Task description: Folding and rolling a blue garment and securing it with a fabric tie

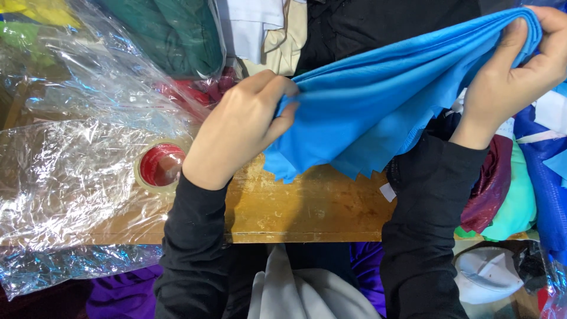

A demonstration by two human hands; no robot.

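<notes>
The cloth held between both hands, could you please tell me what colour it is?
The cloth is plain bright blue, seen best in the head view.

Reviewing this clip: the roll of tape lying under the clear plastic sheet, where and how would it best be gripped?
Probably by its rim, from above. The roll of tape lies flat on the wooden table with its open core facing up, so fingers could pinch through the core and over the outer edge. The clear plastic sheet covers it and would need lifting first. The left hand, now holding the blue cloth, is nearest.
</notes>
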